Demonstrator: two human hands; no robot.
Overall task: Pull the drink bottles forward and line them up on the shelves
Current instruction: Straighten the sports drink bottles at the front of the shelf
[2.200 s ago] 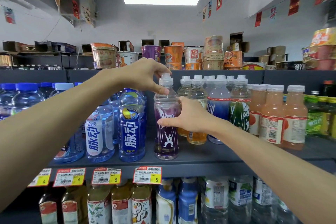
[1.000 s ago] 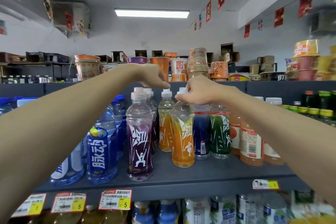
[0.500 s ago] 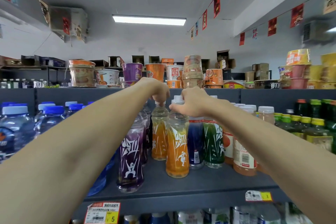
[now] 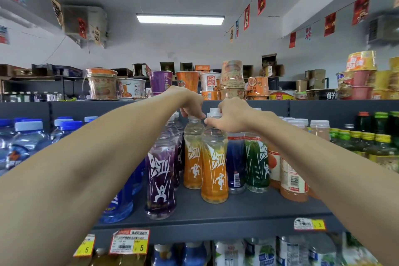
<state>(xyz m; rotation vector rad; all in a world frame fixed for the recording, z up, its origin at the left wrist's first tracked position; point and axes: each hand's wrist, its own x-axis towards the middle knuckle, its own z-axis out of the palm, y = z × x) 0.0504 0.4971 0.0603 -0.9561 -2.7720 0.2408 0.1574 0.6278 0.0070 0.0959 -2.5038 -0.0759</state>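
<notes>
On the dark grey shelf (image 4: 216, 214) stand sports drink bottles with white caps. A purple bottle (image 4: 160, 181) is at the front left. An orange bottle (image 4: 214, 170) stands forward of the row, and my right hand (image 4: 228, 117) grips its neck just under the cap. A second orange bottle (image 4: 192, 157) stands behind it to the left, with my left hand (image 4: 191, 104) curled round its cap. Blue (image 4: 235, 162) and green (image 4: 257, 164) bottles stand to the right, further back.
Blue water bottles (image 4: 28, 140) fill the shelf's left side, peach juice bottles (image 4: 293, 177) and green-capped bottles (image 4: 380, 147) its right. Instant noodle cups (image 4: 207, 84) line the top shelf. Price tags (image 4: 129, 242) hang on the shelf edge, with more bottles (image 4: 244, 252) below.
The purple bottle stands released at the front. My right hand has drawn an orange bottle forward by its neck. My left hand moved from the purple bottle to the rear orange bottle's cap.
</notes>
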